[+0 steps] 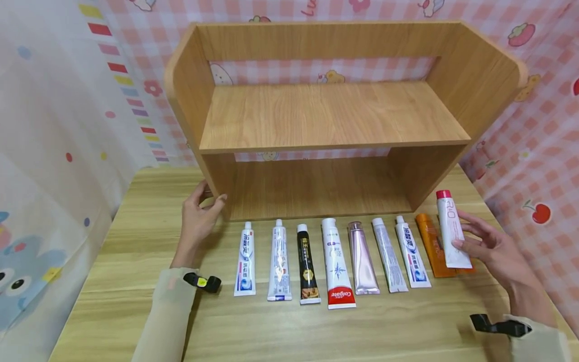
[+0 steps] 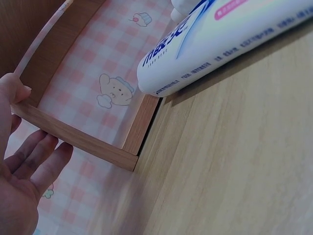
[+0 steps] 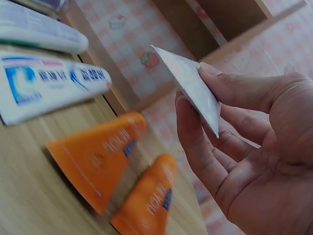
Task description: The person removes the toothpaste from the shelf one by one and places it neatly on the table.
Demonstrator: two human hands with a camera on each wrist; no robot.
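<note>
My right hand (image 1: pixel 493 246) pinches a white tube with a red cap (image 1: pixel 454 231) between thumb and fingers, cap pointing away. In the right wrist view its flat crimped end (image 3: pixel 190 88) faces the camera. The held tube overlaps two orange tubes (image 3: pixel 100 159) in the head view; one is largely hidden there. My left hand (image 1: pixel 201 218) grips the left side panel of a two-level wooden shelf (image 1: pixel 334 115), thumb on one face and fingers on the other (image 2: pixel 46 152).
Several tubes lie in a row before the shelf: white toothpastes (image 1: pixel 246 264), a black tube (image 1: pixel 308 266), a large Colgate tube (image 1: pixel 336 266) and a shiny pink tube (image 1: pixel 363 259). The wooden table (image 1: pixel 362 332) runs under them. Patterned cloth (image 1: pixel 520 125) hangs behind and at both sides.
</note>
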